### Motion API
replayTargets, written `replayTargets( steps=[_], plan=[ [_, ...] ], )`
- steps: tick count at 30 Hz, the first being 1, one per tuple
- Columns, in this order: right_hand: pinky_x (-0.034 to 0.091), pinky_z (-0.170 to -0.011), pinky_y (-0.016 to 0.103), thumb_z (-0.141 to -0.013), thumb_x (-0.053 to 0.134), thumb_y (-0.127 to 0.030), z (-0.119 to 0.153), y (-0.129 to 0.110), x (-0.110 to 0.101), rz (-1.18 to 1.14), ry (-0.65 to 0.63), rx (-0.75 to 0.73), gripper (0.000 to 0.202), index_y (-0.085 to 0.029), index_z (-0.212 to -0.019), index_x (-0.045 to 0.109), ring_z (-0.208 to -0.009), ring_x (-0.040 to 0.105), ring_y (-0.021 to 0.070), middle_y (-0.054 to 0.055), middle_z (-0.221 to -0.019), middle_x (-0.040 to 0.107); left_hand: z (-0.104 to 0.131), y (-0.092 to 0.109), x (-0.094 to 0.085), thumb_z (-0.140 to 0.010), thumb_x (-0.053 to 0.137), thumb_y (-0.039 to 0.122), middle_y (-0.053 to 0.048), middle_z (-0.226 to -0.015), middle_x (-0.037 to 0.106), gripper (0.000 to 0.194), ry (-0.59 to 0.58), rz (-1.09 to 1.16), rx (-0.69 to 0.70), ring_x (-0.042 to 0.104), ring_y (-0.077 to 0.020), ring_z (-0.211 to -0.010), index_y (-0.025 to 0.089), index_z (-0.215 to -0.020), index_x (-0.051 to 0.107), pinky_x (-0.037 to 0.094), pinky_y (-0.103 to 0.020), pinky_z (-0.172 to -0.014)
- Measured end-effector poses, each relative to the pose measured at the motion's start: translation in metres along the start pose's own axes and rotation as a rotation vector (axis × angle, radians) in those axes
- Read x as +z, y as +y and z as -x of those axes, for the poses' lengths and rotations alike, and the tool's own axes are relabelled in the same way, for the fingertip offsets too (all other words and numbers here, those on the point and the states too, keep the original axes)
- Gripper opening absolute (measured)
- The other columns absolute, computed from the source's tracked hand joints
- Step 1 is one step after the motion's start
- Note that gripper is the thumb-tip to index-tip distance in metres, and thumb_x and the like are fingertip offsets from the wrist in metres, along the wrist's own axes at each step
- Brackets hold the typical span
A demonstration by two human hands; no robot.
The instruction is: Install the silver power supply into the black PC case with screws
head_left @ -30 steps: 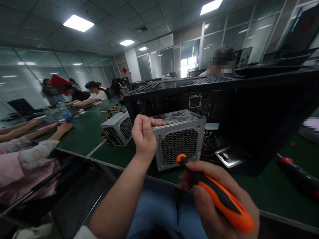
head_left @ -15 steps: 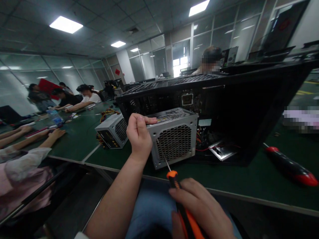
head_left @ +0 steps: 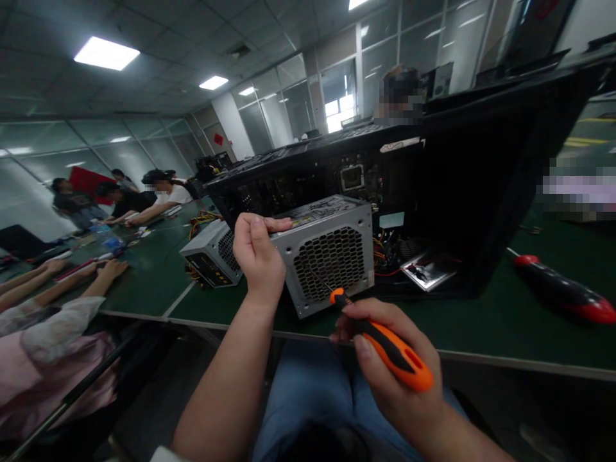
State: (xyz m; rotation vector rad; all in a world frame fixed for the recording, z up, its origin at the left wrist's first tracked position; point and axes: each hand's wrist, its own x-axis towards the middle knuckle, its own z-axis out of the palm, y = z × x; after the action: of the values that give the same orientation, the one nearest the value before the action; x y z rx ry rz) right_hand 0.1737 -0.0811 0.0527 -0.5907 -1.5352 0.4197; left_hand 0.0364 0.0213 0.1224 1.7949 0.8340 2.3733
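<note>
The right hand point(head_left: 409, 401), closed around an orange-and-black-handled screwdriver point(head_left: 392, 350), had risen toward the grey metal box with a honeycomb grille point(head_left: 332, 263). The left hand point(head_left: 260, 263) still gripped its upper corner.

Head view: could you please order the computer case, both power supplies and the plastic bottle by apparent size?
1. Computer case
2. Power supply held by the left hand
3. Other power supply, farther left
4. Plastic bottle

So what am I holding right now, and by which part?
Left hand: power supply, top left corner. Right hand: screwdriver, orange-and-black handle.
</note>
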Motion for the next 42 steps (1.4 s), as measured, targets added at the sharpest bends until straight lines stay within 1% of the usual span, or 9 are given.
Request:
replayTargets(
  steps=[4, 8, 14, 19, 22, 25, 31, 37, 42],
  plan=[
    [0.051, -0.069, 0.021, -0.079, 0.049, -0.01, 0.001, 0.007, 0.004, 0.131, -0.016, -0.21, 0.024, -0.017, -0.102, 0.054, -0.079, 0.059, 0.0115, 0.004, -0.086, 0.057, -0.001, -0.001, 0.002, -0.092, 0.036, 0.03, 0.005, -0.058, 0.063, 0.026, 0.002, 0.018, -0.015, 0.064, -0.0105, -0.058, 0.02, -0.07, 0.045, 0.049, -0.024, -0.064],
    [0.05, -0.07, 0.024, -0.079, 0.049, -0.005, 0.005, 0.016, 0.01, 0.254, -0.007, -0.365, 0.025, -0.013, -0.103, 0.054, -0.081, 0.056, 0.0144, 0.008, -0.086, 0.055, -0.001, -0.001, 0.003, -0.091, 0.037, 0.029, 0.005, -0.057, 0.063, 0.024, 0.0, 0.026, -0.012, 0.065, -0.0106, -0.059, 0.02, -0.07, 0.044, 0.049, -0.024, -0.065],
    [0.048, -0.062, 0.028, -0.083, 0.049, -0.004, 0.004, 0.033, 0.016, 0.363, -0.067, -0.464, 0.019, -0.011, -0.1, 0.055, -0.074, 0.053, 0.0168, 0.01, -0.082, 0.053, -0.003, -0.004, 0.006, -0.091, 0.036, 0.027, 0.005, -0.056, 0.063, 0.024, 0.01, 0.014, -0.014, 0.064, -0.0101, -0.057, 0.02, -0.069, 0.043, 0.047, -0.023, -0.064],
    [0.048, -0.06, 0.028, -0.084, 0.049, -0.007, 0.001, 0.041, 0.02, 0.4, -0.065, -0.504, 0.016, -0.011, -0.1, 0.054, -0.071, 0.05, 0.0163, 0.011, -0.083, 0.053, -0.004, -0.006, 0.008, -0.091, 0.036, 0.026, 0.005, -0.056, 0.063, 0.025, 0.017, 0.008, -0.006, 0.064, -0.0092, -0.057, 0.02, -0.068, 0.044, 0.047, -0.022, -0.064],
    [0.049, -0.062, 0.029, -0.086, 0.047, -0.008, 0.0, 0.044, 0.02, 0.406, -0.06, -0.5, 0.016, -0.011, -0.1, 0.053, -0.074, 0.051, 0.0166, 0.011, -0.085, 0.053, -0.004, -0.006, 0.008, -0.091, 0.036, 0.026, 0.005, -0.056, 0.064, 0.024, 0.02, 0.042, -0.015, 0.063, -0.0092, -0.056, 0.02, -0.069, 0.044, 0.047, -0.022, -0.064],
    [0.05, -0.067, 0.03, -0.087, 0.046, -0.008, -0.001, 0.042, 0.019, 0.389, -0.057, -0.447, 0.019, -0.011, -0.104, 0.053, -0.082, 0.053, 0.0184, 0.012, -0.092, 0.052, -0.002, -0.005, 0.007, -0.091, 0.038, 0.026, 0.005, -0.056, 0.064, 0.023, 0.021, 0.069, -0.014, 0.064, -0.0094, -0.057, 0.02, -0.07, 0.045, 0.048, -0.022, -0.063],
    [0.051, -0.071, 0.029, -0.086, 0.046, -0.009, -0.001, 0.025, 0.01, 0.357, -0.125, -0.328, 0.024, -0.012, -0.108, 0.052, -0.087, 0.055, 0.0182, 0.011, -0.095, 0.054, -0.002, -0.003, 0.006, -0.091, 0.038, 0.028, 0.005, -0.057, 0.064, 0.024, 0.008, 0.06, -0.005, 0.064, -0.0101, -0.058, 0.02, -0.069, 0.045, 0.048, -0.023, -0.064],
    [0.05, -0.071, 0.022, -0.082, 0.044, -0.005, 0.004, -0.001, -0.01, 0.328, -0.136, -0.25, 0.027, -0.015, -0.106, 0.052, -0.083, 0.059, 0.0131, 0.006, -0.089, 0.057, -0.001, -0.001, 0.005, -0.091, 0.038, 0.027, 0.004, -0.056, 0.063, 0.024, 0.007, 0.071, -0.005, 0.065, -0.0107, -0.058, 0.02, -0.069, 0.045, 0.049, -0.024, -0.065],
    [0.048, -0.075, 0.012, -0.082, 0.047, -0.01, -0.003, -0.011, -0.018, 0.217, -0.118, -0.121, 0.025, -0.019, -0.104, 0.051, -0.079, 0.06, 0.0066, 0.0, -0.087, 0.06, 0.001, 0.0, 0.004, -0.091, 0.038, 0.027, 0.005, -0.057, 0.062, 0.024, 0.011, 0.074, 0.013, 0.065, -0.0105, -0.059, 0.02, -0.07, 0.045, 0.05, -0.025, -0.066]
  ],
)
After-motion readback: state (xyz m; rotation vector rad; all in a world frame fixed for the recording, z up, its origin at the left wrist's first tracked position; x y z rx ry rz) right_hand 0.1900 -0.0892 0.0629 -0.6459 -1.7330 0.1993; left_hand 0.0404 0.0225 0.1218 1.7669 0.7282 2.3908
